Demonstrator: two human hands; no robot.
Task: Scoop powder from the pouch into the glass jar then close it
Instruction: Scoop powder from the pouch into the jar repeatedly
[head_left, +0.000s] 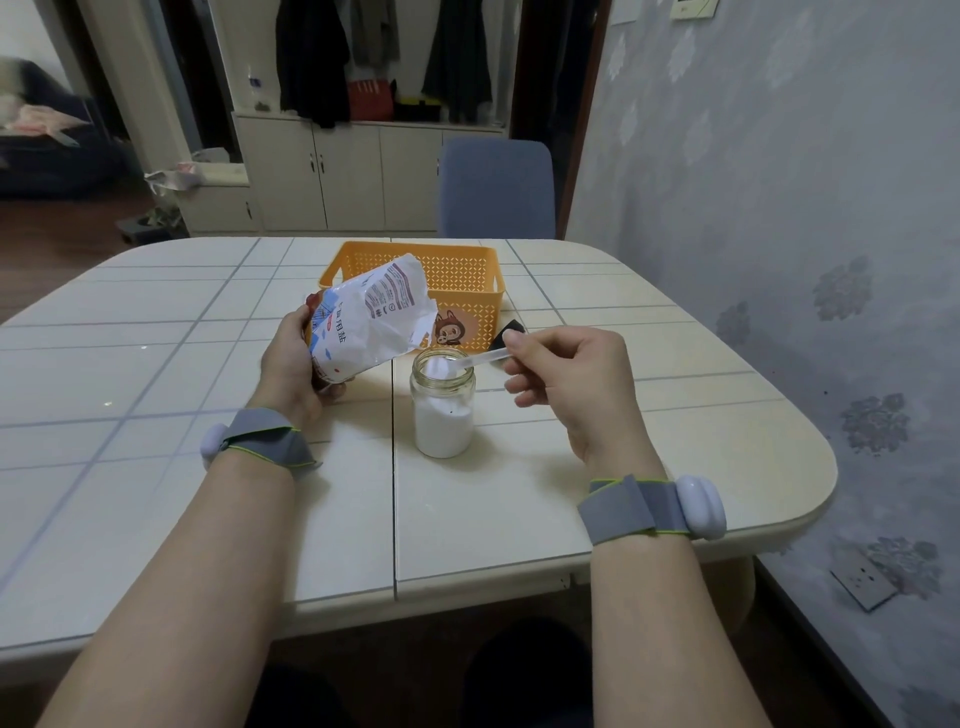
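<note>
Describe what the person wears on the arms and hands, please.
Both forearms are bare, with no sleeves. The left hand and right hand wear no gloves. Each wrist has a grey fabric strap, left strap and right strap, edged in thin yellow-green, carrying a rounded pale plastic pod, left pod and right pod.

The jar (442, 387) is clear, smooth glass, and the powder (442, 431) in it looks fine, white and matt. The pouch (363, 322) is thin crinkly printed film with a bit of sheen on the creases. The spoon (483, 358) is milky see-through plastic. The basket (467, 270) is orange plastic with a lattice of little holes. The table (519, 493) top looks like cream tile with grey grout lines, pretty glossy. The wristbands (631, 512) are grey cloth, each with a shiny white plastic pod (701, 506). The chair (496, 187) is matt blue cloth.
</note>
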